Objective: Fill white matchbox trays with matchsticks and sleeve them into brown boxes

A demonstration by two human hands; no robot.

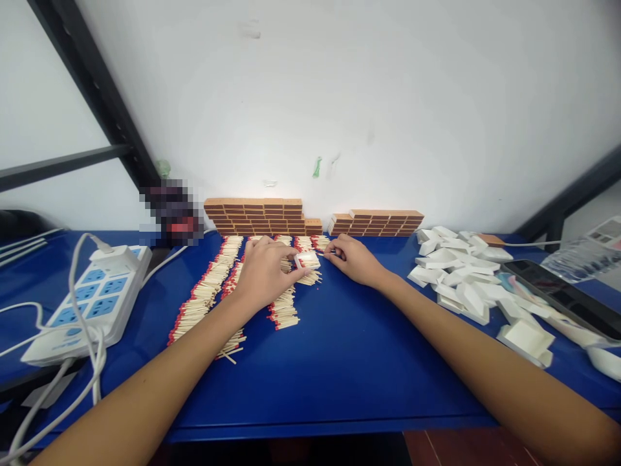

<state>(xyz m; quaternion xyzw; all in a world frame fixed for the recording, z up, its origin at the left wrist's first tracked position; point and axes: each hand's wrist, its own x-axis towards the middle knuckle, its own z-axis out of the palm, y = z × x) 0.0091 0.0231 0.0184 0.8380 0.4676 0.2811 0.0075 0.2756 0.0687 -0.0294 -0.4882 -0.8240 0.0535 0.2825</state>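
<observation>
My left hand [264,273] grips a small white matchbox tray [307,260] between thumb and fingers. Some red-headed matches lie inside the tray. Close to its right side, my right hand [354,260] has thumb and fingertips pinched together; whatever is between them is too small to make out. Long rows of loose matches [206,291] with red heads cover the blue table around and beneath my left hand. A shorter row of matches [284,307] runs toward me below the tray. More matches [320,242] lie just behind my right fingertips.
Brown matchboxes stand stacked against the wall, in a left stack [255,217] and a right stack [385,223]. White matchbox trays [460,272] are heaped at right, beside a phone [563,294] and a plastic bottle [585,252]. A power strip [92,298] with cables sits at left.
</observation>
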